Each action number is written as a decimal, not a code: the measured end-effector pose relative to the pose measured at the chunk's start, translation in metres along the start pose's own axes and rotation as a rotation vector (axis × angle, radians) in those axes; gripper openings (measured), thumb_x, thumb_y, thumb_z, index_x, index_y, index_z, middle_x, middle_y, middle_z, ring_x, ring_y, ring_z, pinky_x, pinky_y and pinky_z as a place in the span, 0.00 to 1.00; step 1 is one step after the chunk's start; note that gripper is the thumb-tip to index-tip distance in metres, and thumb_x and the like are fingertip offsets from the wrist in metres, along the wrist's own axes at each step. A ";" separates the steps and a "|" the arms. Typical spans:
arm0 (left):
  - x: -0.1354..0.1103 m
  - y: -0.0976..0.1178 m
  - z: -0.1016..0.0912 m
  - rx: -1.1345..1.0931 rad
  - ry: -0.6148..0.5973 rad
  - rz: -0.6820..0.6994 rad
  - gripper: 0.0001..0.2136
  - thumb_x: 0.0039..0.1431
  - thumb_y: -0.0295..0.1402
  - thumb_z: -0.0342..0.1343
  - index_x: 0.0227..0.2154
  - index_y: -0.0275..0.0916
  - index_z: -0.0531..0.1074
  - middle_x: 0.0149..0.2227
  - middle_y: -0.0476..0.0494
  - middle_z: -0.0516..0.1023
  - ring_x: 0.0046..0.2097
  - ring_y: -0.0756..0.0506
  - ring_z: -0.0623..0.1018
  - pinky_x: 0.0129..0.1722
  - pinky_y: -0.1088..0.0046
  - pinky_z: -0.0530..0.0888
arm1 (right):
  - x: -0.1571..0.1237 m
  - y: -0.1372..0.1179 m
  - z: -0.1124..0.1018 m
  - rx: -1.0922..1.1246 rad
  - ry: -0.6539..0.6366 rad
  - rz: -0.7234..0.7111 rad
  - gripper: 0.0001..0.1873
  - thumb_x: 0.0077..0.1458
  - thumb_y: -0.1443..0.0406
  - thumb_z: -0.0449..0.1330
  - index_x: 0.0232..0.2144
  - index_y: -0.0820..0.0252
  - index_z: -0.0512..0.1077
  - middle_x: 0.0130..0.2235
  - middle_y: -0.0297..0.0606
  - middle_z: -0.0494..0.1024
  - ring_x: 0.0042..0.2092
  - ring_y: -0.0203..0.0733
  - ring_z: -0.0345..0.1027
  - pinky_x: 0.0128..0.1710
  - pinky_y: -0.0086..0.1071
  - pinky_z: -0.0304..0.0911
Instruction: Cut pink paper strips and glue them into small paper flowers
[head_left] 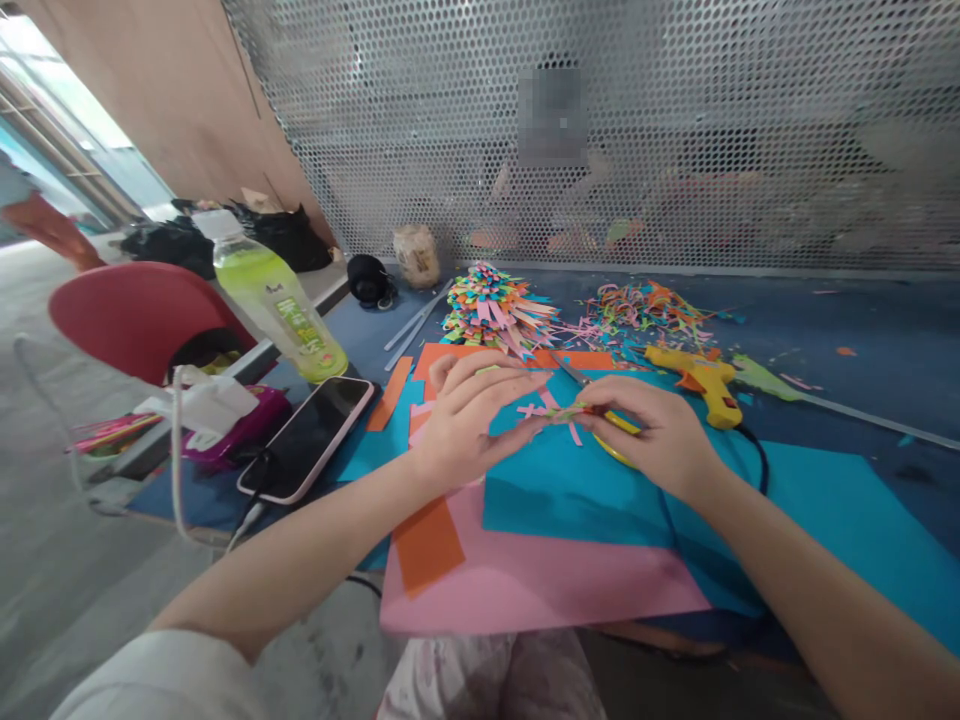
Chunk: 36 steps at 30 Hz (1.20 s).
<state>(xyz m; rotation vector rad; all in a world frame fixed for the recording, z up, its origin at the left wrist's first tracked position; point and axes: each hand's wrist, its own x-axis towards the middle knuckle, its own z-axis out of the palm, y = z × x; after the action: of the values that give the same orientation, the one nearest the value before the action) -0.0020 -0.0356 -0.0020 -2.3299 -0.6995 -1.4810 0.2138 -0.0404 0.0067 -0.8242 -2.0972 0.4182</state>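
**Inspection note: both hands meeting on a paper strip bundle, left of the glue gun**

My right hand (660, 432) is nearer the glue gun (701, 382) and lies just on its near-left side. Its grip is pinched shut on the strip bundle (559, 410), a small cluster of pink and green paper strips.

My left hand (466, 420) lies further left of the glue gun. Its fingers are stretched out close together, with their tips against the bundle's left end. I cannot tell whether a thumb clamps it from below.

The bundle sits between the two hands and is held just above the paper. Its long axis runs roughly left to right, in line with both sets of fingertips, and loose ends splay outward. The right hand has the firmer hold, and the left meets it from the opposite end.

Surface: a teal sheet (600, 490) lies directly under the hands, left of and nearer than the glue gun. It overlaps a pink sheet (525, 585) at the table (862, 330) edge.

A heap of finished coloured pieces (491, 305) is beyond and left of the glue gun, and loose scraps (637, 303) lie just behind it. Far to its left are a phone (309, 437) and a green drink bottle (274, 298).

Room: a perforated metal screen (637, 130) stands behind the glue gun along the table's far edge. A red chair (139, 315) is well off to the left.
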 end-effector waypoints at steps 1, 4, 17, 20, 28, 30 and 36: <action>0.000 0.001 0.000 -0.022 -0.004 -0.023 0.19 0.48 0.34 0.63 0.44 0.41 0.70 0.38 0.46 0.79 0.45 0.45 0.74 0.46 0.66 0.68 | 0.000 -0.001 -0.001 -0.031 0.008 -0.049 0.02 0.55 0.67 0.57 0.31 0.57 0.70 0.31 0.35 0.75 0.33 0.37 0.70 0.32 0.30 0.67; 0.001 0.006 -0.001 -0.076 -0.038 -0.106 0.18 0.47 0.33 0.63 0.43 0.41 0.70 0.38 0.47 0.79 0.44 0.45 0.74 0.45 0.67 0.69 | -0.002 -0.001 -0.002 -0.101 0.029 -0.180 0.04 0.56 0.69 0.56 0.35 0.56 0.70 0.33 0.36 0.76 0.37 0.38 0.71 0.36 0.31 0.68; 0.004 0.017 -0.002 -0.416 -0.044 -0.212 0.13 0.47 0.25 0.62 0.36 0.42 0.71 0.32 0.50 0.79 0.41 0.48 0.74 0.43 0.68 0.71 | -0.010 -0.001 -0.010 -0.470 0.031 -0.503 0.12 0.56 0.72 0.54 0.43 0.58 0.68 0.40 0.40 0.77 0.40 0.41 0.71 0.41 0.35 0.68; 0.003 0.016 -0.001 -0.427 -0.044 -0.232 0.12 0.48 0.25 0.62 0.37 0.43 0.72 0.32 0.49 0.79 0.41 0.47 0.74 0.43 0.67 0.71 | -0.009 -0.002 -0.010 -0.482 0.020 -0.485 0.13 0.57 0.71 0.54 0.43 0.55 0.68 0.40 0.38 0.77 0.40 0.40 0.71 0.41 0.34 0.69; -0.003 0.007 -0.003 -0.342 0.010 -0.204 0.32 0.48 0.34 0.62 0.57 0.45 0.59 0.51 0.41 0.73 0.53 0.41 0.71 0.52 0.58 0.68 | -0.009 -0.003 -0.009 -0.462 0.047 -0.425 0.12 0.57 0.71 0.54 0.42 0.52 0.69 0.40 0.37 0.78 0.39 0.41 0.72 0.38 0.34 0.69; 0.000 0.006 -0.004 -0.337 0.061 -0.220 0.29 0.50 0.31 0.61 0.56 0.45 0.61 0.51 0.42 0.73 0.51 0.43 0.73 0.52 0.60 0.68 | -0.009 -0.003 -0.010 -0.451 0.036 -0.416 0.12 0.57 0.71 0.54 0.42 0.53 0.70 0.40 0.39 0.78 0.40 0.41 0.72 0.38 0.34 0.69; 0.004 0.004 -0.004 -0.362 0.200 -0.348 0.18 0.50 0.25 0.60 0.46 0.43 0.69 0.36 0.49 0.77 0.39 0.50 0.76 0.42 0.70 0.73 | -0.010 0.004 -0.008 -0.389 0.020 -0.371 0.12 0.56 0.70 0.55 0.42 0.55 0.70 0.41 0.39 0.77 0.42 0.41 0.71 0.42 0.35 0.68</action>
<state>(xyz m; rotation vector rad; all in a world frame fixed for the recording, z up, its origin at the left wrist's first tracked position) -0.0019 -0.0397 0.0040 -2.3447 -0.8759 -2.1169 0.2263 -0.0440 0.0031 -0.6246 -2.2839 -0.2019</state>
